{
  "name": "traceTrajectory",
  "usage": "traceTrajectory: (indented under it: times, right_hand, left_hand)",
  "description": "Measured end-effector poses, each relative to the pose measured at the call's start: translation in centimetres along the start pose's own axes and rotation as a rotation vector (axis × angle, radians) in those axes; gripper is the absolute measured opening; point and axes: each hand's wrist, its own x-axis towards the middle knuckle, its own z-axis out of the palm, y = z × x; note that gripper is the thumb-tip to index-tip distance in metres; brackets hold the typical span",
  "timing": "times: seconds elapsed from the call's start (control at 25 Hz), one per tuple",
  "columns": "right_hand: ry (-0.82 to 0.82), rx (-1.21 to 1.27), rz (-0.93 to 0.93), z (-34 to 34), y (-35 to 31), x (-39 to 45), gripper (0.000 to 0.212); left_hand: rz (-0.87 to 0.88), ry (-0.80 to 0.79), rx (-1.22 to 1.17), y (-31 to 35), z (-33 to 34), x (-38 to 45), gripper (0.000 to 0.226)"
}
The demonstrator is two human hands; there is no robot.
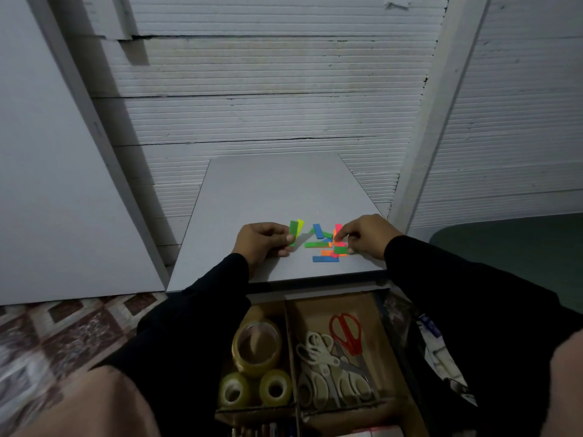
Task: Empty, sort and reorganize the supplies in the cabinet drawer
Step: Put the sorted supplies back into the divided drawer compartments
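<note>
On the grey cabinet top (271, 197) lies a loose scatter of small coloured strips (325, 246) in blue, green, orange and pink. My left hand (262, 242) pinches a small upright stack of green and yellow strips (295, 231) between thumb and fingers. To the right, my right hand (367, 234) reaches into the scatter and its fingertips pinch an orange-pink strip (338, 234). Below the top, the cabinet drawer (367, 305) stands pulled out, with cardboard dividers.
In the drawer's left compartment sit three rolls of clear tape (257, 345). The right compartment holds red-handled scissors (347, 332) and white-handled scissors (325, 364). A white panel (47, 184) leans at left; patterned floor tiles (63, 329) lie below it.
</note>
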Motion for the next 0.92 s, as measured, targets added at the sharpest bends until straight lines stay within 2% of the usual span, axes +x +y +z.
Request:
traceTrajectory:
  times: [0.16, 0.32, 0.48, 0.6, 0.72, 0.8, 0.92]
  right_hand:
    - [-0.013, -0.13, -0.003, 0.4, -0.4, 0.1, 0.025]
    - [0.042, -0.123, 0.001, 0.8, 0.0, 0.4, 0.014]
    - [0.087, 0.114, 0.027, 0.2, 0.0, 0.3, 0.006]
    - [-0.063, 0.311, 0.051, 0.0, -1.3, -0.2, 0.016]
    - [-0.113, 0.08, -0.011, 1.0, -2.7, -0.4, 0.031]
    - [-0.085, -0.068, -0.033, 1.5, -3.3, -0.3, 0.033]
    - [-0.063, -0.141, -0.017, 2.2, -3.4, 0.1, 0.031]
  left_hand:
    - [0.033, -0.007, 0.046, -0.2, 0.1, -0.4, 0.008]
    - [0.054, -0.021, 0.056, -0.2, 0.2, -0.7, 0.007]
    - [0.079, -0.015, -0.044, -0.4, -0.1, -0.9, 0.008]
    - [0.084, -0.004, -0.062, -0.4, -0.1, -0.9, 0.01]
    - [0.086, 0.013, -0.063, -0.6, -0.1, -0.8, 0.01]
    - [0.095, 0.014, -0.045, -0.7, 0.0, -0.7, 0.01]
    - [0.102, 0.025, -0.028, -0.8, -0.1, -0.6, 0.01]
